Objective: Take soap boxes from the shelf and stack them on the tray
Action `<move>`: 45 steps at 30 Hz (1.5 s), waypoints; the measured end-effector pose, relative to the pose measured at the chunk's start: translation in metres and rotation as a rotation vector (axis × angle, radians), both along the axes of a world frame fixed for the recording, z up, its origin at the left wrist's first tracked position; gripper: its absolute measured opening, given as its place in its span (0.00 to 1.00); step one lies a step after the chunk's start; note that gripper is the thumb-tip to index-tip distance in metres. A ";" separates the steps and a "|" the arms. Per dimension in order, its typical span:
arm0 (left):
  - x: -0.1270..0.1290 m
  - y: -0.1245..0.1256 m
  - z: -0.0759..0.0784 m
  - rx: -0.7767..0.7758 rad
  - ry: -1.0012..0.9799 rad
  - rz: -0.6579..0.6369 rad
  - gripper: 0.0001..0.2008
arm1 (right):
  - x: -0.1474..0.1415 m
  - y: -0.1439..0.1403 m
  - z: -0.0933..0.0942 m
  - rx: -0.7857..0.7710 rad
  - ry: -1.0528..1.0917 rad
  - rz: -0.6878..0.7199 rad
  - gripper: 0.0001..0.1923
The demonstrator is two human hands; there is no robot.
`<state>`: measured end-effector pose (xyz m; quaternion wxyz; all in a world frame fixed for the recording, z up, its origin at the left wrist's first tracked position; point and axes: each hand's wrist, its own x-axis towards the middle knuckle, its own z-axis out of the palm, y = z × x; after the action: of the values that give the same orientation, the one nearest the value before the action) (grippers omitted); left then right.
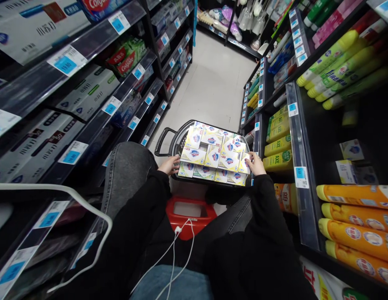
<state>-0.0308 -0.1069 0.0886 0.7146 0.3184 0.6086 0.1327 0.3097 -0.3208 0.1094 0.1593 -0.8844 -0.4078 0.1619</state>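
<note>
A black basket (pixel 180 137) on the floor between my legs is filled with small white and yellow boxed soaps (pixel 211 139) bearing a blue and red emblem. My left hand (pixel 170 165) is at the left end of a front row of soap boxes (pixel 194 155), fingers curled against its edge. At the row's right end, my right hand (pixel 256 163) grips the last box, fingers over its face and side. The row is pressed between both hands, above another layer of soap boxes (pixel 206 171). My left fingertips are partly hidden.
Toothpaste shelves (pixel 125 100) line the left. On the right, shelves (pixel 294 137) carry yellow soap packs (pixel 277 143), orange bottles (pixel 356 216) and a few soap boxes (pixel 351 150). A red stool (pixel 190 216) is below me. White cables (pixel 173 246) hang in front.
</note>
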 end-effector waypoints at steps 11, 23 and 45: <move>0.003 -0.002 -0.004 0.037 0.000 -0.077 0.07 | -0.006 -0.005 -0.010 0.089 0.042 -0.056 0.22; 0.005 -0.004 -0.002 0.047 -0.003 -0.063 0.07 | -0.032 -0.013 0.012 -0.047 -0.118 0.142 0.47; 0.006 -0.003 -0.002 0.070 0.041 -0.113 0.12 | -0.033 -0.003 0.003 -0.118 -0.039 0.283 0.67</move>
<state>-0.0249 -0.1103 0.0871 0.6966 0.3797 0.5993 0.1067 0.2766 -0.3240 0.1124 0.0747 -0.8289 -0.5210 0.1895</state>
